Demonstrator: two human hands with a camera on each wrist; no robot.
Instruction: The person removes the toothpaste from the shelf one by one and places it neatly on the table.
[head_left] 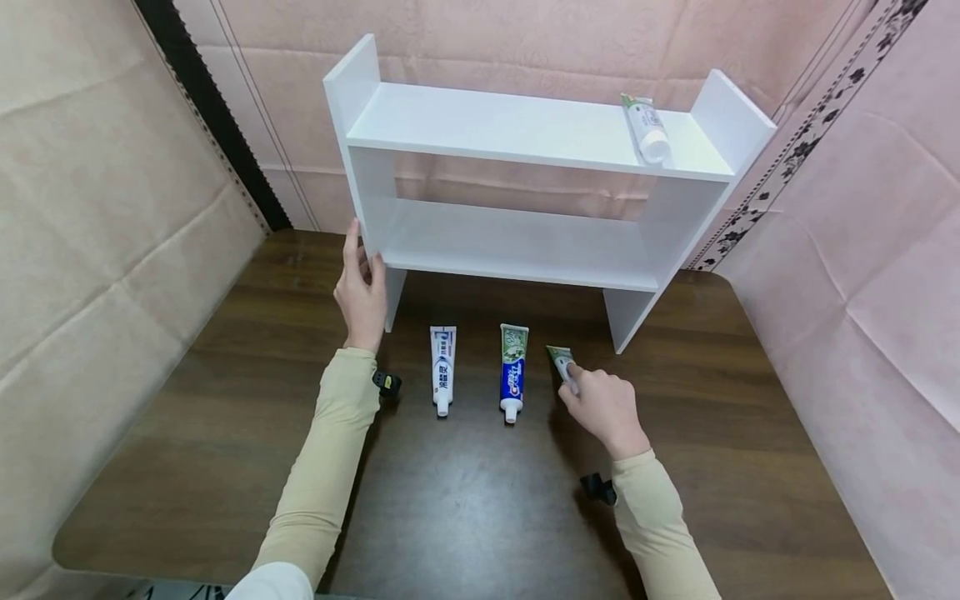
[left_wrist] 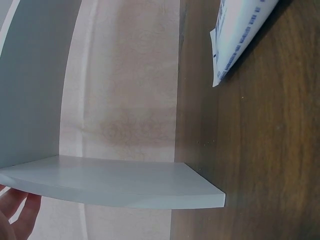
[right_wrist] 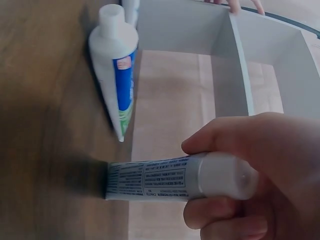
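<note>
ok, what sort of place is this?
Likely a staged tabletop booth: cloth on three sides, and a shelf standing on a table with tubes laid out before it.

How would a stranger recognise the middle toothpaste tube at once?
Find the white shelf, then the table before it. The middle tube lies between a mostly white tube and the right hand. Only it shows a broad blue panel beside a green end.
</note>
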